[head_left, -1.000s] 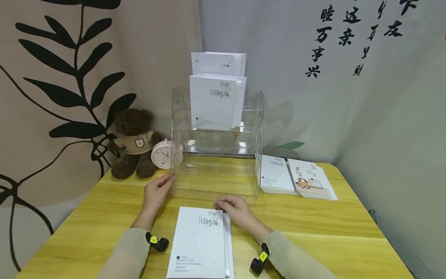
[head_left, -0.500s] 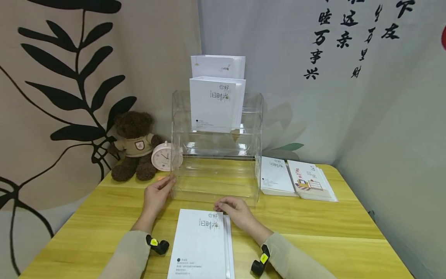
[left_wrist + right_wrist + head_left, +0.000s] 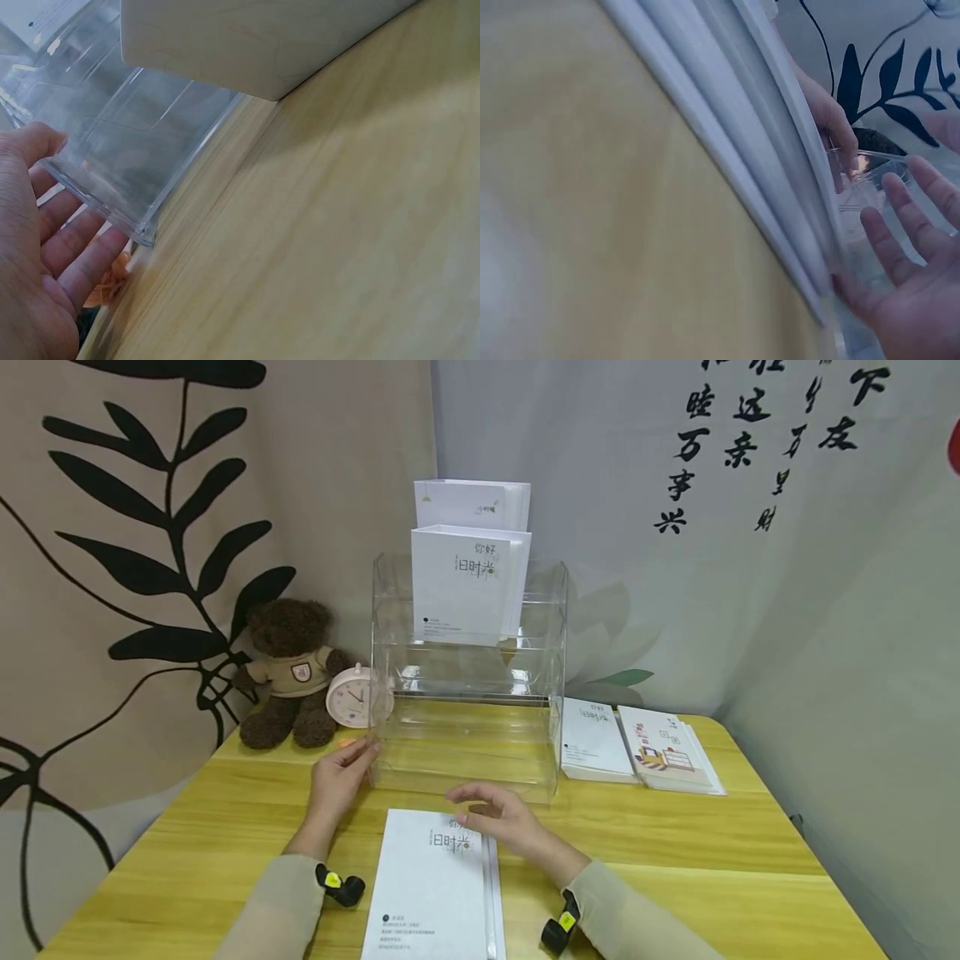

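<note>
On the left, my left hand [image 3: 339,774] pinches the lower side edge of a clear plastic display rack [image 3: 465,777]. In the left wrist view, the thumb lies on one side of that clear panel [image 3: 142,150] and the fingers lie on the other. My right hand [image 3: 501,818] is over the top right corner of a stack of white booklets [image 3: 427,885] with printed Chinese titles, lying in front of the rack. The right wrist view has its fingers [image 3: 900,202] spread and loosely bent beside the stack's page edges [image 3: 742,150], gripping nothing.
Two groups of white booklets [image 3: 453,602] stand in the upper tiers of the rack. More booklets [image 3: 596,739] and an illustrated set [image 3: 667,747] lie right of it. A teddy bear [image 3: 288,668] and a pink alarm clock [image 3: 351,696] are at the left on the wooden table [image 3: 675,877].
My right hand has shifted slightly left and its fingers have opened out over the booklets' top corner. The left hand stays on the rack. The head view has tilted up a little.
</note>
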`<state>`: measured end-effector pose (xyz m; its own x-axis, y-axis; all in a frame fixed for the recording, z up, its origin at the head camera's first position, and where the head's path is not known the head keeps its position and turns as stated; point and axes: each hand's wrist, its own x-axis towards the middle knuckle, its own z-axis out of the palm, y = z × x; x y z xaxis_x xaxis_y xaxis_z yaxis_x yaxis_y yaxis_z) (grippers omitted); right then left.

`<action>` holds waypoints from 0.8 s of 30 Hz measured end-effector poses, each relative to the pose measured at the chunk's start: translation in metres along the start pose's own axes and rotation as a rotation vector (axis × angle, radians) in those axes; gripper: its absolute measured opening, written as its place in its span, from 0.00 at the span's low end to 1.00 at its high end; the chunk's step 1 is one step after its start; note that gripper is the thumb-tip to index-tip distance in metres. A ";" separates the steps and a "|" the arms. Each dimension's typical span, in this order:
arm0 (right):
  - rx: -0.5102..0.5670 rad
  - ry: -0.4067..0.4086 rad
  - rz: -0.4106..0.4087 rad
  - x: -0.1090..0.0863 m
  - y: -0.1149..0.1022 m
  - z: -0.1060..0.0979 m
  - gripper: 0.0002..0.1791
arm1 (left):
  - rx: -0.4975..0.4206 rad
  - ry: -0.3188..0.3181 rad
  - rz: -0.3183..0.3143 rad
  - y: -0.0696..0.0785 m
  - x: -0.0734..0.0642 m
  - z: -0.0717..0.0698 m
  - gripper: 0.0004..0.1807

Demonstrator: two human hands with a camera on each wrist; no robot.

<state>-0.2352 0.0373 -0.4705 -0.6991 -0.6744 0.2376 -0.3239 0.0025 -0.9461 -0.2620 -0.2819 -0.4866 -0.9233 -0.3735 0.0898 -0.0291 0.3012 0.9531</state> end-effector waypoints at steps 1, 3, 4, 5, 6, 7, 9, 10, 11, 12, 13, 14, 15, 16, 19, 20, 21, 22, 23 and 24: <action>0.004 -0.007 -0.003 0.001 -0.004 -0.002 0.21 | 0.001 0.002 0.000 0.001 0.000 -0.001 0.32; -0.003 -0.014 -0.016 0.005 -0.014 -0.007 0.21 | 0.003 0.006 -0.004 0.001 0.000 -0.002 0.32; -0.004 -0.018 -0.029 0.007 -0.020 -0.011 0.21 | -0.001 0.011 -0.004 0.001 0.000 -0.002 0.31; -0.005 -0.018 -0.049 0.009 -0.026 -0.016 0.21 | 0.000 0.017 -0.006 0.001 0.000 -0.003 0.31; -0.012 -0.012 -0.068 0.012 -0.032 -0.021 0.21 | -0.003 0.021 -0.008 0.000 0.000 -0.003 0.31; -0.030 0.001 -0.092 0.015 -0.039 -0.027 0.21 | -0.002 0.024 -0.009 -0.001 -0.001 -0.003 0.31; -0.049 0.037 -0.140 0.023 -0.054 -0.042 0.21 | -0.008 0.028 -0.010 -0.004 -0.002 -0.003 0.30; -0.062 0.061 -0.157 0.028 -0.063 -0.050 0.21 | -0.010 0.029 -0.011 -0.005 -0.003 -0.002 0.30; -0.077 0.087 -0.175 0.034 -0.072 -0.060 0.21 | -0.012 0.029 -0.011 -0.007 -0.003 -0.002 0.29; -0.093 0.119 -0.182 0.040 -0.082 -0.070 0.21 | -0.019 0.027 -0.009 -0.008 -0.004 -0.001 0.29; -0.103 0.151 -0.192 0.047 -0.091 -0.080 0.21 | -0.024 0.026 -0.007 -0.008 -0.004 0.000 0.29; -0.115 0.186 -0.203 0.055 -0.100 -0.090 0.21 | -0.029 0.025 -0.005 -0.009 -0.004 0.001 0.29; -0.128 0.220 -0.217 0.063 -0.109 -0.101 0.22 | -0.033 0.024 -0.002 -0.009 -0.004 0.002 0.29; -0.140 0.257 -0.233 0.072 -0.117 -0.111 0.22 | -0.040 0.023 0.003 -0.009 -0.004 0.002 0.29; -0.181 0.380 -0.285 0.099 -0.138 -0.140 0.23 | -0.047 0.019 0.018 -0.007 -0.003 0.003 0.30; -0.187 0.421 -0.299 0.108 -0.143 -0.147 0.23 | -0.042 0.020 0.023 -0.006 -0.002 0.003 0.30; -0.203 0.465 -0.303 0.116 -0.148 -0.155 0.25 | -0.038 0.022 0.028 -0.006 -0.002 0.002 0.30; -0.219 0.507 -0.304 0.124 -0.152 -0.161 0.26 | -0.038 0.023 0.029 -0.005 -0.002 0.001 0.31; -0.234 0.545 -0.292 0.131 -0.156 -0.166 0.28 | -0.033 0.025 0.029 -0.005 -0.001 0.000 0.31; -0.237 0.578 -0.281 0.138 -0.159 -0.170 0.30 | -0.025 0.026 0.029 -0.005 -0.001 -0.001 0.31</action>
<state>-0.3884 0.0697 -0.2502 -0.7746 -0.1706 0.6090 -0.6278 0.0903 -0.7732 -0.2604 -0.2838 -0.4910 -0.9133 -0.3878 0.1244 0.0072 0.2900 0.9570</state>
